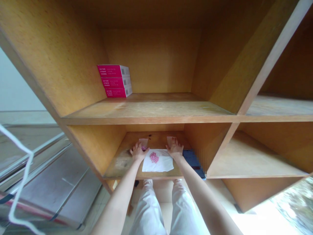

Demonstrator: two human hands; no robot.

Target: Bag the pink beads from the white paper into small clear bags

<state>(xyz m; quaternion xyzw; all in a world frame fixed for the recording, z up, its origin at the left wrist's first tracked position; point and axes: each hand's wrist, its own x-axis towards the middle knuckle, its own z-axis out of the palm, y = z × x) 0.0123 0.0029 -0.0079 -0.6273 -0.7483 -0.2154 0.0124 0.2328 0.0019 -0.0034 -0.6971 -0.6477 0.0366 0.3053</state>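
On the lower shelf lies a white sheet (160, 164) with a small heap of pink beads (154, 157) on it. My left hand (139, 152) rests at the sheet's left edge, fingers spread. Partly under it is a small clear plastic bag (143, 141) with pink beads inside. Across the sheet, my right hand (175, 149) lies flat with its fingers apart, over another small clear bag (170, 140). What that second bag contains is hidden by the hand.
A dark blue flat object (193, 162) lies right of my right hand, against the divider (207, 143). Above, three stacked pink boxes (114, 81) stand on the upper shelf (156, 107). A white cable (29, 163) and grey panels (56, 186) are at the left.
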